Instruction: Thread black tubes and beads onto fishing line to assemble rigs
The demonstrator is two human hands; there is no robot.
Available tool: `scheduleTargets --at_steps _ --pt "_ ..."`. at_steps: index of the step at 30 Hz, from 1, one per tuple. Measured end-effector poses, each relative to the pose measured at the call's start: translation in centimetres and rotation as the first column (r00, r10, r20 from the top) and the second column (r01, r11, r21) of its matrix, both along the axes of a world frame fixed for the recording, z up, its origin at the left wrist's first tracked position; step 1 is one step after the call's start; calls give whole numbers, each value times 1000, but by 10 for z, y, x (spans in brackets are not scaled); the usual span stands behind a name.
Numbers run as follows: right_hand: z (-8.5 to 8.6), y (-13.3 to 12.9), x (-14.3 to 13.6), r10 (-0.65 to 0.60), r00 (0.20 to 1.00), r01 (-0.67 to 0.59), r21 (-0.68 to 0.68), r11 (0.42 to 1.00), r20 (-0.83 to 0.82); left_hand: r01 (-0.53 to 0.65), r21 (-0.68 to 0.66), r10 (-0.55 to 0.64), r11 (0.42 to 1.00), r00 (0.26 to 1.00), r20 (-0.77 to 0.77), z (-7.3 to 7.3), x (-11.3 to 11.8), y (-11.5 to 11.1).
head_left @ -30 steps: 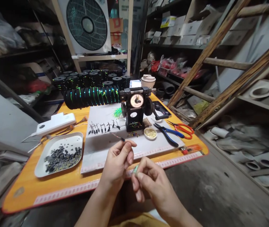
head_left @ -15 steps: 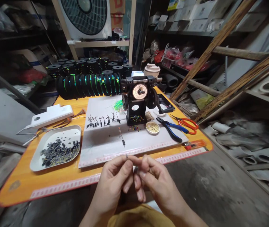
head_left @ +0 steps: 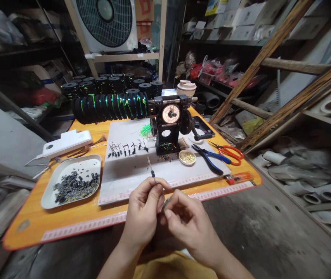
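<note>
My left hand [head_left: 144, 211] and my right hand [head_left: 187, 219] meet in front of the table's near edge, both with fingers pinched together. Something small and dark shows between the fingertips, too small to make out. Just beyond my left fingertips, a small float-like piece with a black weight [head_left: 153, 173] lies on the white board [head_left: 124, 182]. More small black weights with wire stems [head_left: 118, 153] stand in a row farther back on the board. A white tray [head_left: 45, 193] of small black parts is to the left.
A black winding machine [head_left: 168, 133] with a dial and a long black roll [head_left: 110, 108] stands at the back. On the right are a dish of gold beads [head_left: 187, 157], blue pliers [head_left: 208, 159], orange scissors [head_left: 231, 153] and an orange cutter [head_left: 241, 177]. A white power strip [head_left: 66, 144] lies left.
Both hands have moved up slightly, and my right fingers have curled in and drawn a little away from my left index finger. The view has shifted slightly.
</note>
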State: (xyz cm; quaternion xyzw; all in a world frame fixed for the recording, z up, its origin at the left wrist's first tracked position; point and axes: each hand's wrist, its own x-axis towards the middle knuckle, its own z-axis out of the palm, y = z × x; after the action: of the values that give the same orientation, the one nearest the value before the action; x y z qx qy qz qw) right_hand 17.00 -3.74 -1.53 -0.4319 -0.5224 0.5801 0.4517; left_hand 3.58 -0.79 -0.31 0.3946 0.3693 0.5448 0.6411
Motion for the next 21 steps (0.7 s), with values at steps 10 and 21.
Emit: scheduleTargets --at_steps 10,21 --pt "5 -5 4 -14 998 17 46 999 -64 132 -74 -137 988 988 -75 1 -22 -10" --pt "10 -9 5 -20 987 21 7 1000 -160 39 180 49 983 889 -456 9 -22 -36"
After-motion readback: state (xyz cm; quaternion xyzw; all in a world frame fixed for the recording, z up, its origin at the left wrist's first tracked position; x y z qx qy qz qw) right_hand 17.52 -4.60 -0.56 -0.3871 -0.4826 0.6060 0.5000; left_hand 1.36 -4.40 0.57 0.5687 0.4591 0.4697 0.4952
